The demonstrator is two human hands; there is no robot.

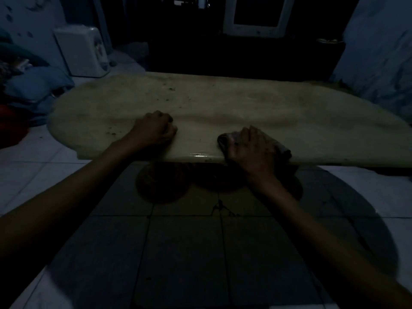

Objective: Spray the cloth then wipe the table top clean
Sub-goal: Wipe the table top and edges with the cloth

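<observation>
The room was dim, and the pale oval worktop (pixel 223 103) served as the reference for everything else. Off its far left corner, on the tiled floor (pixel 178 241), stood a white boxy appliance (pixel 82 50), with a heap of blue fabric (pixel 33 85) nearer the left edge of the view. Dark specks dotted the worktop's left and middle parts.

The left hand (pixel 156 128) rested on the worktop near its front edge, left of centre, its fingers (pixel 163 117) curled into a loose fist that held nothing visible.

To the right of it, well apart, the right hand (pixel 252 146) lay over the cloth (pixel 283 147) at the worktop's front edge. The hand's fingers were spread over the crumpled cloth and pressed it down; whether they curled round it could not be told in the poor light. The cloth was dark and bunched, showing on both sides of the hand and hanging slightly over the rim.

Beyond the worktop's far edge, a white-framed screen (pixel 256 18) stood against dark furniture.
</observation>
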